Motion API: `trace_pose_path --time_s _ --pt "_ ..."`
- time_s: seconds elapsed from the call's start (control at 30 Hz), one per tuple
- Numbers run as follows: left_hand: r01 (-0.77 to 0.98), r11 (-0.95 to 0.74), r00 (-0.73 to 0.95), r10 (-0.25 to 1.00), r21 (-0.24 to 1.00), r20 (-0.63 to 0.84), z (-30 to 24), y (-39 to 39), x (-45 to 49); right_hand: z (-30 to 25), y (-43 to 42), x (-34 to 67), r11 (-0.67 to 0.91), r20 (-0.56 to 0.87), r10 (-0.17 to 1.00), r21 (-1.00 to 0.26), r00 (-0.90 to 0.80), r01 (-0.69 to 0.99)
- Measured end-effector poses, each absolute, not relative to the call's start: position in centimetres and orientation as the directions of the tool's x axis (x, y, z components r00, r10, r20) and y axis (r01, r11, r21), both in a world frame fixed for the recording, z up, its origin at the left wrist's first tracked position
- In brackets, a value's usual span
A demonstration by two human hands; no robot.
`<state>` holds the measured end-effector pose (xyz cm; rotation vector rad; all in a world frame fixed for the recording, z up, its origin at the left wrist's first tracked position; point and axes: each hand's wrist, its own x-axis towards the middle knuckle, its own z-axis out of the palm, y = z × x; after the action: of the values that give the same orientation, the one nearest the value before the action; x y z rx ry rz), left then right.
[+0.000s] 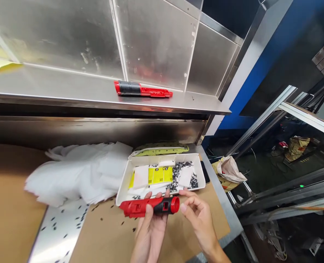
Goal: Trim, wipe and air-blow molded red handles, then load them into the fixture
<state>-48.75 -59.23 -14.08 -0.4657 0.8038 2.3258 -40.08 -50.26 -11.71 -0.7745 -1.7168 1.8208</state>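
A red and black plastic tool body (150,206) lies across the fingers of my left hand (151,228), which is closed under it and holds it level over the cardboard. My right hand (197,215) is at the tool's round red end, fingers curled, thumb and forefinger close together near the cap; whether they pinch anything I cannot make out. Just behind the tool stands a white tray (123,182) with yellow labels, white pads and several small black screws. A second red and black tool body (142,90) rests on the steel shelf (68,91) above.
A heap of white foam sheets (79,175) lies left of the tray. Loose black screws are scattered over the cardboard (8,212) and a metal plate (57,233). A dark phone (205,172) lies right of the tray. The bench edge drops off at the right, with bags on the floor.
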Motion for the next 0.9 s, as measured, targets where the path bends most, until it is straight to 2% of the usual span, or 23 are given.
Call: trace_pose_path --time_s 0.13,0.2,0.27,0.33,0.4,0.47,0.57,0.67,0.73,0.83,0.9 --pt "-0.675 -0.610 -0.726 0.448 0.416 -0.521 -14.2 -59.1 -49.1 -11.5 -50.8 -40.5 0.072 0.008 0.679 -0.996 -0.734 0.055" --pt "-0.632 -0.555 -0.774 0.423 0.541 -0.471 -14.1 -59.1 -49.4 -11.9 -50.9 -40.7 0.097 0.012 0.630 -0.993 -0.776 0.064" --pt "-0.506 -0.434 -0.852 0.386 0.746 -0.353 -13.9 -59.1 -50.1 -12.8 -50.5 -40.8 0.132 0.017 0.611 -0.988 -0.791 0.081" --pt "-0.347 -0.293 -0.902 0.365 0.891 -0.231 -13.4 -59.1 -51.4 -14.0 -49.4 -40.9 0.243 0.023 0.614 -0.956 -0.789 0.162" --pt "-0.245 -0.205 -0.915 0.371 0.948 -0.157 -12.7 -59.1 -52.8 -15.7 -47.8 -40.9 0.376 0.015 0.622 -0.882 -0.783 0.282" --pt "-0.062 -0.037 -0.912 0.409 0.997 -0.042 -11.9 -59.0 -54.3 -17.7 -46.3 -40.5 0.461 -0.032 0.617 -0.794 -0.786 0.395" --pt "0.147 0.211 -0.898 0.437 0.966 0.041 -11.3 -59.0 -55.9 -21.1 -45.4 -39.5 0.496 -0.154 0.601 -0.697 -0.784 0.517" --pt "0.091 0.285 -0.947 0.322 0.954 -0.006 -11.7 -59.3 -56.7 -24.2 -46.0 -38.6 0.506 -0.258 0.606 -0.604 -0.752 0.615" --pt "0.007 0.270 -0.962 0.266 0.963 -0.068 -12.3 -59.8 -56.8 -25.6 -46.4 -38.3 0.490 -0.299 0.617 -0.578 -0.728 0.653" --pt "-0.211 0.124 -0.921 0.308 0.970 -0.240 -13.1 -61.0 -55.9 -26.7 -46.1 -38.3 0.429 -0.336 0.623 -0.609 -0.706 0.668" --pt "-0.388 0.028 -0.850 0.375 0.921 -0.369 -13.3 -61.9 -54.7 -26.8 -45.6 -38.3 0.364 -0.340 0.619 -0.674 -0.708 0.643"
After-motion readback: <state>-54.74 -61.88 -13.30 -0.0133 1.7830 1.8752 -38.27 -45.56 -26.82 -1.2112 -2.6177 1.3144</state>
